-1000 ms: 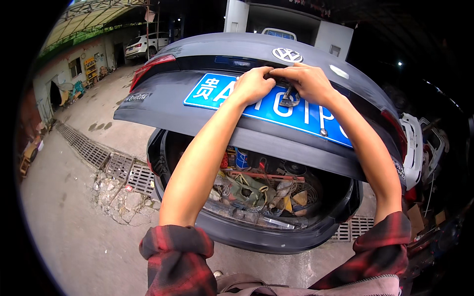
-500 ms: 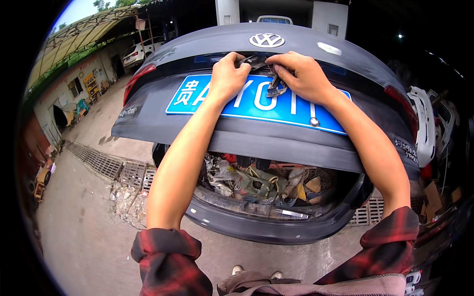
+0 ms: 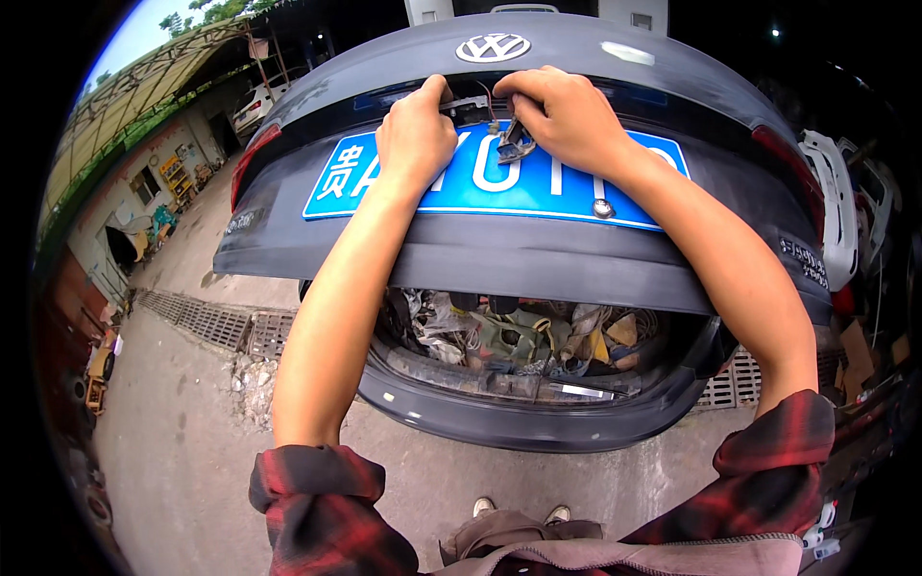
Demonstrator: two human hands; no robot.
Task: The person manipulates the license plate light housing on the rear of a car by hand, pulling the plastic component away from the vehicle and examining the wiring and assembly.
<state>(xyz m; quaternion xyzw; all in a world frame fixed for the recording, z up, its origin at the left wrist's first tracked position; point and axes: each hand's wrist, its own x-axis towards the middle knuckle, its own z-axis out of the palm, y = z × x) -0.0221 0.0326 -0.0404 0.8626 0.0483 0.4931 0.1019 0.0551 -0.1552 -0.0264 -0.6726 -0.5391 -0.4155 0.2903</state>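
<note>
My left hand (image 3: pixel 416 134) is closed at the upper edge of the blue license plate (image 3: pixel 327 184), left of a dark opening with a metal strip (image 3: pixel 468 106); what its fingertips hold is hidden. My right hand (image 3: pixel 567 120), right of the opening, pinches a dark plastic fitting (image 3: pixel 514 146), which dangles over the plate beside a thin wire (image 3: pixel 488 96). The plate is mounted on the grey trunk lid (image 3: pixel 442 245) of a car, below a round silver emblem (image 3: pixel 493 47). A silver bolt head (image 3: pixel 602 207) shows on the plate's lower right.
The open trunk (image 3: pixel 499 413) below holds several jumbled bags and tools. A drain grate (image 3: pixel 202 317) crosses the concrete floor (image 3: pixel 173 413). White bumper parts (image 3: pixel 828 211) stand at right. A white car (image 3: pixel 257 104) and shelving (image 3: pixel 176 180) are at the back left.
My hands have moved apart, the left one leftward, showing more of the opening and wire. The trunk lid and hands sit higher in the view as the camera has shifted.
</note>
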